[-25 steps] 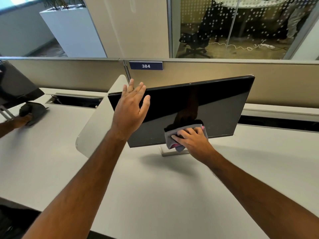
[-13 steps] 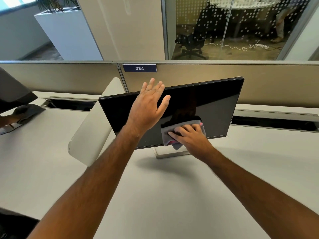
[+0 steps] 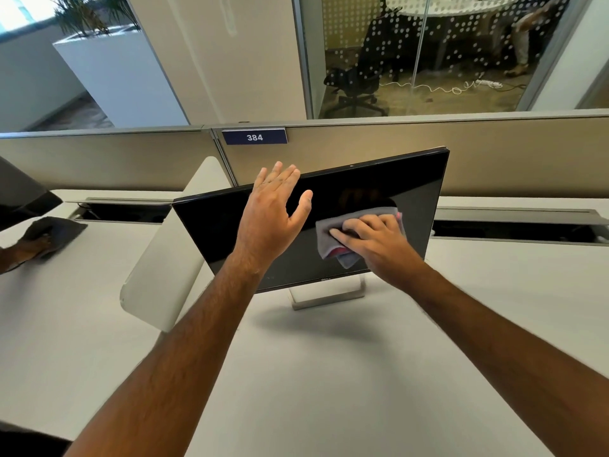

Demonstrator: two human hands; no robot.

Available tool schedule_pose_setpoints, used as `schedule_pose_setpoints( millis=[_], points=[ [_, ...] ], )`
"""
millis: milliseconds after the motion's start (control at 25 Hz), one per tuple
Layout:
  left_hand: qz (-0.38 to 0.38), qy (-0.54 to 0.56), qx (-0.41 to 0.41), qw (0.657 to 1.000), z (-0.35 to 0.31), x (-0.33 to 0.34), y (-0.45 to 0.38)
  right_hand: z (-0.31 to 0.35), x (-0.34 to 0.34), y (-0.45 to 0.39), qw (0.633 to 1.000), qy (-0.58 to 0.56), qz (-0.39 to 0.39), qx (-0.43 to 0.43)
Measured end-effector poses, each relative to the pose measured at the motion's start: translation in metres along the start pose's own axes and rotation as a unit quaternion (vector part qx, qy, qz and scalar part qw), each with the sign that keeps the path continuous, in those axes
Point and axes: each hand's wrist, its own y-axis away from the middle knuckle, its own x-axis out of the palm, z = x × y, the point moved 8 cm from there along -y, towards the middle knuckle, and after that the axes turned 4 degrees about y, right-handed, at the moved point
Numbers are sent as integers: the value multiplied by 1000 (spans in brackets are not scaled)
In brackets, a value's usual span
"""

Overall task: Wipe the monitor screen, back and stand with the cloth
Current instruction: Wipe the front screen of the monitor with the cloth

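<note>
Pressing a folded grey cloth (image 3: 342, 240) flat against the dark screen, the right hand (image 3: 372, 240) has its fingers spread and only slightly bent over the fabric, pushing rather than clutching it. A pink patch shows at the cloth's lower fold. The left hand (image 3: 276, 209) is held open with straight fingers and the thumb splayed, in front of the upper left part of the panel; its fingertips reach the top edge, though whether the palm actually touches the glass cannot be told.

The monitor (image 3: 412, 192) stands at the middle of the white worktop (image 3: 329, 374), tilted back and skewed so its right corner rides higher. Its pale stand (image 3: 329, 296) shows just below the bottom bezel. Screen wiping looks to be the step in hand; back and stand seem still to come.

Handling judgement: the panel is thin, stiff and glossy, probably easy to rock on its narrow foot, so steadying it by the top edge or frame suits better than pushing on the glass. The cloth is soft and limp, best kept bunched under a flat palm.

Left of the monitor a white curved divider (image 3: 164, 258) rises. At the far left another person's hand (image 3: 33, 245) rests on a dark cloth. Behind runs a beige partition with a label (image 3: 254, 137) reading 384.
</note>
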Motion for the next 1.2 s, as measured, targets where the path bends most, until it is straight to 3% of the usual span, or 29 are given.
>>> schedule_pose_setpoints(
  millis=[200,360,560,720,840,1000,1200],
  points=[
    [-19,11,-3,1000,1,0,3,23,38,17,995,-8,80,-52],
    [-31,14,4,999,1,0,4,-6,56,50,994,13,106,-35],
    [-58,15,0,998,1,2,4,-47,25,54,1000,-6,10,20],
    [-67,13,-1,998,1,3,5,-39,7,30,998,-34,-48,25],
    [-70,15,-1,997,-1,2,6,-19,20,31,998,-49,-30,-7],
    [-73,14,-2,997,-2,2,8,-21,59,62,998,-27,54,-32],
    [-79,18,1,997,0,3,6,-74,47,90,998,-36,-12,53]
  ],
)
